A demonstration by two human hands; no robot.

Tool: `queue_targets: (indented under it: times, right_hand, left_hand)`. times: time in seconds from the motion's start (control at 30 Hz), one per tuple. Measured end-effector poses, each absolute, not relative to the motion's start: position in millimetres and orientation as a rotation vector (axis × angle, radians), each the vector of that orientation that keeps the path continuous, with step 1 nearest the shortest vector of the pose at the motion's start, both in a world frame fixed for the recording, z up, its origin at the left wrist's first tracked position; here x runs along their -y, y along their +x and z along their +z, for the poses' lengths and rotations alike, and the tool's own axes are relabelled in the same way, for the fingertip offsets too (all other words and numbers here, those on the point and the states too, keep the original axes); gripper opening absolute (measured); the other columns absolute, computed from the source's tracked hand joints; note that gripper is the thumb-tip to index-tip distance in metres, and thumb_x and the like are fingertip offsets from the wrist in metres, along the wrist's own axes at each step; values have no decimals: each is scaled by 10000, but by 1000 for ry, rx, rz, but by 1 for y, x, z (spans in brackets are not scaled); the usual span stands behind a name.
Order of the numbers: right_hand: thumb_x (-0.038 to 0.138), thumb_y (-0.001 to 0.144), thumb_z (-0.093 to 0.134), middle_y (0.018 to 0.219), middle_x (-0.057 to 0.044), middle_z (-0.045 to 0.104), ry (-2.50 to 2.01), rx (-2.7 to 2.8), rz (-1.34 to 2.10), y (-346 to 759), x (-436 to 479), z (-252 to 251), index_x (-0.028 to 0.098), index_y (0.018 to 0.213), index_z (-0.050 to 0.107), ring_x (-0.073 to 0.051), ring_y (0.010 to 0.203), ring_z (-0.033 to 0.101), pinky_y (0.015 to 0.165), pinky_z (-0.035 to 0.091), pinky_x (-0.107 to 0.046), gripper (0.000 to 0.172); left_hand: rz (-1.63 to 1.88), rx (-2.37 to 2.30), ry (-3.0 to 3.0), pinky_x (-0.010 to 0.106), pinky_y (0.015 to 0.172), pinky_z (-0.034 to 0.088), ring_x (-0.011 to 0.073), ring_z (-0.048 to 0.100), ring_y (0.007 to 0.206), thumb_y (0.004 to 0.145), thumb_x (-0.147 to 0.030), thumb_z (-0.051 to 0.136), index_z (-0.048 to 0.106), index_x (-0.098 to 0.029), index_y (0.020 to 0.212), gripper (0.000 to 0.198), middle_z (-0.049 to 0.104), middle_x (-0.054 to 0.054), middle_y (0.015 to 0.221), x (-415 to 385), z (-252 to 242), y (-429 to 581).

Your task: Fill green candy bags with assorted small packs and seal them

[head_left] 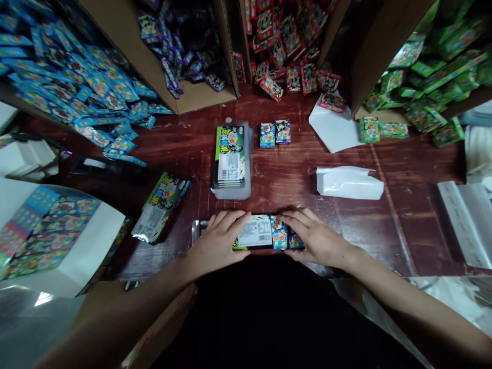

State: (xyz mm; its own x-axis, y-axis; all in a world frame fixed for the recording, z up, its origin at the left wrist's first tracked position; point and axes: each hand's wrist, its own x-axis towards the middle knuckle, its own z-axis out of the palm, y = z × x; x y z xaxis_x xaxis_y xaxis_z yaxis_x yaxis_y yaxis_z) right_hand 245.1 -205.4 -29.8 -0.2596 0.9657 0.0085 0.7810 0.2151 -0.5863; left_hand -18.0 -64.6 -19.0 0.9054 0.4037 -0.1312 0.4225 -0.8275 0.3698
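At the table's near edge lies a flat pack (255,231) with a white barcode label, with small colourful boxes (279,233) pressed against its right side. My left hand (217,241) curls over the pack's left end. My right hand (313,237) cups the small boxes from the right, fingers bent over them. A clear plastic sleeve (198,229) sticks out under the left hand.
A stack of similar packs (230,161) stands mid-table, two small boxes (274,133) behind it. A loose pack (161,205) lies left. White paper pieces (348,183) lie right. Open cartons of blue (80,87), purple, red (288,46) and green (430,66) boxes ring the back.
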Motion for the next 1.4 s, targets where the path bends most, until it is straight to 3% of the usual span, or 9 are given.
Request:
queue_targets:
  times: [0.1,0.23,0.4,0.53,0.8,1.0,1.13,1.27,1.4]
  right_hand:
    - [462,847,743,1473,-176,499,-1556,2142,742,256,210,-31,169,1529,360,-351,1366,452,1140,434,-542,836]
    - [641,761,764,1621,-215,292,-1607,2060,746,281,224,-33,183,1579,256,-386,1490,305,1195,316,-623,1066]
    - [527,866,718,1474,-148,539,-1559,2060,737,297,233,-44,233,1488,422,-313,1415,446,1240,168,-640,750]
    - [528,857,729,1477,-118,553,-1504,2063,709,302,229,-49,254,1477,444,-297,1400,471,1247,98,-646,735]
    - [472,828,747,1366,-156,587,-1601,1907,506,322,236,-45,206,1431,497,-326,1296,558,1228,188,-660,704]
    - [466,820,757,1303,-158,601,-1745,1723,348,312,249,-52,211,1402,500,-338,1272,563,1224,159,-693,685]
    - [465,853,734,1379,-156,588,-1683,1788,483,319,256,-54,224,1455,452,-314,1312,555,1236,152,-666,707]
    - [487,892,703,1538,-185,474,-1632,1855,602,321,256,-49,203,1539,340,-290,1435,450,1248,181,-616,795]
    - [510,917,657,1558,-198,442,-1819,1666,492,307,256,-48,183,1274,616,-336,1477,376,1210,229,-670,486]
  left_hand:
    - [-50,-478,2656,489,1107,373,333,453,1304,789,-368,765,351,-216,1530,862,504,129,1450,62,-21,-13]
    - [-72,-508,2647,512,1097,381,342,454,1297,786,-387,772,335,-249,1540,882,495,117,1458,61,-26,-10]
    - [-61,-451,2641,502,1118,362,331,437,1309,788,-385,771,349,-217,1528,868,492,124,1457,66,-28,7]
    - [-53,-376,2646,491,1138,345,326,435,1320,783,-357,768,396,-203,1497,820,499,117,1456,65,-28,24]
    - [-67,-445,2592,468,1138,372,312,455,1299,742,-383,807,408,-235,1490,860,511,93,1422,65,-27,49]
    - [70,-688,2568,492,1134,373,318,459,1293,785,-408,794,358,-253,1513,863,505,97,1416,81,-31,67]
    - [2,-582,2574,492,1111,380,326,452,1296,765,-371,803,373,-251,1509,867,507,100,1429,81,-31,77]
    - [-32,-511,2607,486,1098,390,325,460,1291,762,-369,798,382,-240,1507,863,520,104,1429,81,-27,85]
    - [53,-627,2692,470,1028,453,329,530,1223,704,-317,816,395,-256,1498,901,581,101,1381,81,-33,82]
